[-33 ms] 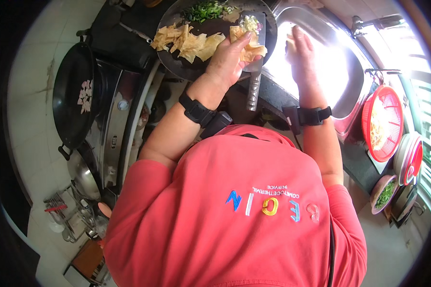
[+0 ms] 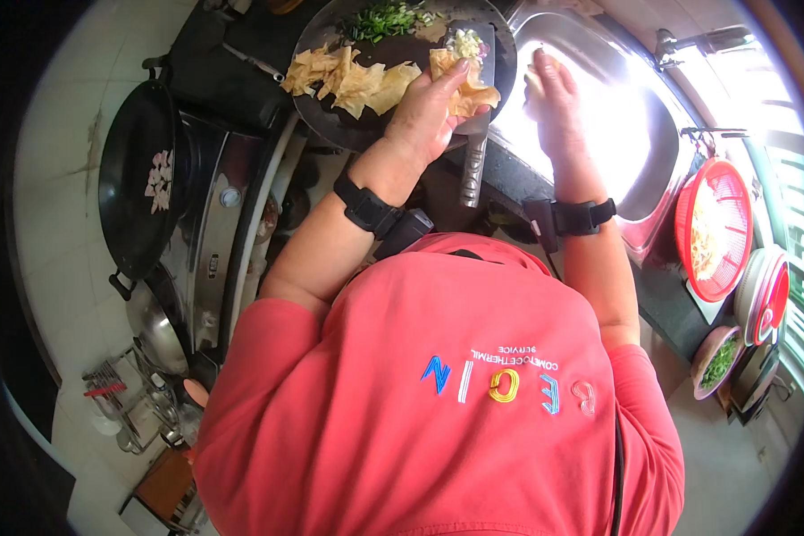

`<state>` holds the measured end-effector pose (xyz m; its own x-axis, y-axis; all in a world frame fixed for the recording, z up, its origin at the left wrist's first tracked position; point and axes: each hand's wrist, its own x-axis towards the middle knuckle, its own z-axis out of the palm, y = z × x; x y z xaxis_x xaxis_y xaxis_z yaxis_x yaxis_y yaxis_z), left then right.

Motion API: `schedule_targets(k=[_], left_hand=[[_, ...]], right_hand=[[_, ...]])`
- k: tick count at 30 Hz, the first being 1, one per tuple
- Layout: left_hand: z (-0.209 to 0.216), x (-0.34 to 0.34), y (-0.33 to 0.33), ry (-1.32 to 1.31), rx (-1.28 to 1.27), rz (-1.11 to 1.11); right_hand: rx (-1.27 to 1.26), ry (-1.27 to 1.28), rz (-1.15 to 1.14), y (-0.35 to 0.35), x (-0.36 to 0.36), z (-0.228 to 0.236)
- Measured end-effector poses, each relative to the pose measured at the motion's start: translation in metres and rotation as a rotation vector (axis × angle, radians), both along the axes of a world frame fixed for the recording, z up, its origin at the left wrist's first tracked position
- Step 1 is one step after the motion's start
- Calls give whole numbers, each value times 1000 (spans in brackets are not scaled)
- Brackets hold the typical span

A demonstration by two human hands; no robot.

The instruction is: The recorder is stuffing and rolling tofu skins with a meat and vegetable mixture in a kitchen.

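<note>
My left hand (image 2: 424, 105) is closed on a thin, crinkled tan sheet that looks like tofu skin (image 2: 464, 94). It hovers over the right part of a round dark cutting board (image 2: 308, 112). More tofu skin pieces (image 2: 353, 80) lie on the board to its left. Beneath the held sheet rests a cleaver (image 2: 473, 165), its handle sticking out past the near edge. Chopped white bits (image 2: 466, 43) sit by the blade, and chopped greens (image 2: 384, 21) at the far side. Over the sink's glare, my right hand (image 2: 558, 103) has its fingers together around something pale, too washed out to name.
A steel sink (image 2: 639, 192) adjoins the board. On the right counter stand a red colander (image 2: 719, 259) holding pale shreds, stacked bowls (image 2: 759, 295) and a bowl of greens (image 2: 716, 364). At left, a black wok (image 2: 134, 228) with sliced pieces sits by the stove (image 2: 210, 259).
My right hand has shifted slightly left, toward the board. My left hand and the tofu skin have hardly moved.
</note>
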<state>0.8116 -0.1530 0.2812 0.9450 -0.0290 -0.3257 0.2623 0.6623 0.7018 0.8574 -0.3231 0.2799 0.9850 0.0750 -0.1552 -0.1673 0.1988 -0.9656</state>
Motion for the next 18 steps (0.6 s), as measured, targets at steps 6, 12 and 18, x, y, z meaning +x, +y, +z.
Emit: schedule_targets(k=[6,12,18], left_hand=[[7,-3,-3,-29,-16,-102],[-9,3,8,-118,-13,-86],[3,0,7,0,12,-50]], right_hand=[[-257,29,190,19,-7,17],[-174,30,187,16,-6,24],[-36,100,180,14,-5,10]])
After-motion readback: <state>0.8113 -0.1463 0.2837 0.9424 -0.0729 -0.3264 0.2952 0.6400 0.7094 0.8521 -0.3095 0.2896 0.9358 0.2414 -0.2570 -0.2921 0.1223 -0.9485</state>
